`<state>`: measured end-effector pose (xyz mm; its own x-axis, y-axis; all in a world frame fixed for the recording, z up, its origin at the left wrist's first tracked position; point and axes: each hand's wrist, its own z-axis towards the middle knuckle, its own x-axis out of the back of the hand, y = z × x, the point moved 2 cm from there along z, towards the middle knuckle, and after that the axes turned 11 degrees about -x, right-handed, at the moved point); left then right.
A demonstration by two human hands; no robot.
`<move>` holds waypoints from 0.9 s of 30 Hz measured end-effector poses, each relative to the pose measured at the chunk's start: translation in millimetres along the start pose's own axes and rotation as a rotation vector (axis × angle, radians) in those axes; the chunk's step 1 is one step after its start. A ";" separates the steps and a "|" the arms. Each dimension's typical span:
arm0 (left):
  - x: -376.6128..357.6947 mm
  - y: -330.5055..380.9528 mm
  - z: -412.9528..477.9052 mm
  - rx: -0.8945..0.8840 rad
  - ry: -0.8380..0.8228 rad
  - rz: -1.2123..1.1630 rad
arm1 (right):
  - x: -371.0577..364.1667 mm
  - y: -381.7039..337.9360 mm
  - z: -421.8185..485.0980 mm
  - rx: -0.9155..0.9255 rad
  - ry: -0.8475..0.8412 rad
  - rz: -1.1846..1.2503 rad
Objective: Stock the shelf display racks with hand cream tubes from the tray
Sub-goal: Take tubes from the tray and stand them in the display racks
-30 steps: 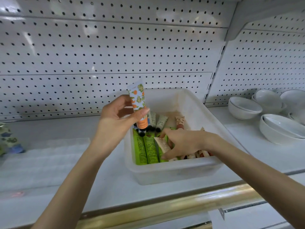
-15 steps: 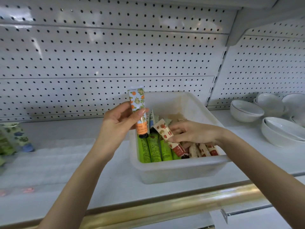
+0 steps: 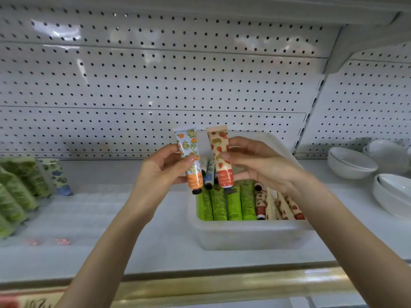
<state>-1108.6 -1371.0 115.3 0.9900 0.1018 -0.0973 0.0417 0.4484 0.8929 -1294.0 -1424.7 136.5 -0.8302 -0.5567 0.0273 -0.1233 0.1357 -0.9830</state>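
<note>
My left hand point(image 3: 162, 170) pinches an orange-patterned hand cream tube point(image 3: 190, 156) upright, cap down, above the tray's back left corner. Beside it my right hand point(image 3: 255, 165) holds a strawberry-patterned tube point(image 3: 221, 156) upright, also cap down. The two tubes stand side by side, a small gap between them. Below them the white plastic tray point(image 3: 249, 236) sits on the shelf and holds several green tubes point(image 3: 224, 203) on its left, several strawberry tubes point(image 3: 278, 207) on its right and a few others at the back. A clear display rack point(image 3: 73, 210) lies on the shelf left of the tray.
Green and blue-flowered tubes point(image 3: 24, 185) stand in the rack at the far left. White bowls point(image 3: 353, 163) are stacked on the shelf at the right. A pegboard wall point(image 3: 155, 85) rises behind. A gold rail point(image 3: 222, 285) runs along the shelf's front edge.
My right hand lifted a strawberry tube out of the tray and turned it upright beside the orange tube. My left hand kept its tube and shifted slightly.
</note>
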 end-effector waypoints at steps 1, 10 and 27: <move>2.2 0.6 -1.6 0.002 0.013 0.004 | -5.7 -2.3 0.1 0.016 -0.021 0.017; 27.7 17.0 -34.5 -0.031 0.180 0.085 | -57.3 -9.9 9.5 0.150 -0.039 -0.141; 151.5 49.6 -71.1 -0.060 0.330 0.169 | -161.1 -8.5 24.9 0.206 -0.031 -0.214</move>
<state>-966.1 -1270.2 113.5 0.8850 0.4556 -0.0958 -0.1366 0.4510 0.8820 -1145.6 -1356.5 135.9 -0.7796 -0.5803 0.2356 -0.1784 -0.1549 -0.9717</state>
